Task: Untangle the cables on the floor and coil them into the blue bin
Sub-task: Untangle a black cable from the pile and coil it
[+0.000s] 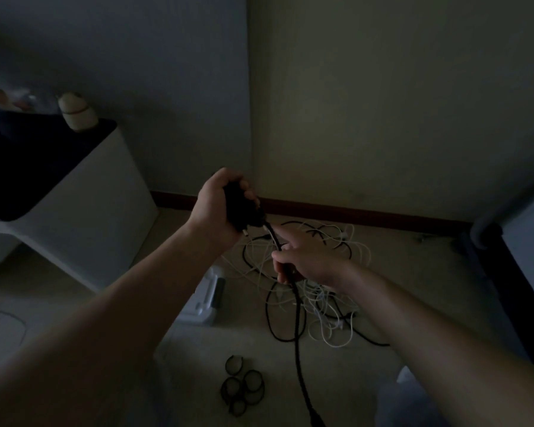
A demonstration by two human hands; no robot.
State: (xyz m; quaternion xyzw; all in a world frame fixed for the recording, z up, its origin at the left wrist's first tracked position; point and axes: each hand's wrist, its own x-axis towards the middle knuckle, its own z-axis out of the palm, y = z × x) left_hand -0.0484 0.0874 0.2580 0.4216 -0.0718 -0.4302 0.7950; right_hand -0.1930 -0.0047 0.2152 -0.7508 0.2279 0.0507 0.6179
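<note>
Okay, your left hand (218, 204) has its fingers clenched on a dark bundle (244, 211); your right hand (309, 260) fingers grip the black cable (297, 343) below it. The cable tangle (330, 294) lies on the floor (191, 359) near the baseboard (352, 212), with the white cabinet (90, 211) edge to the left.

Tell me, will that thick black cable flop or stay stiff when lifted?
Probably floppy: the black cable hangs limp in a loose line below the right hand. Likely bends easily, since the left hand grips a dark bundle of it.

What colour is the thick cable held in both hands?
Black; the head view shows the thick cable running from left hand through right hand.
</note>
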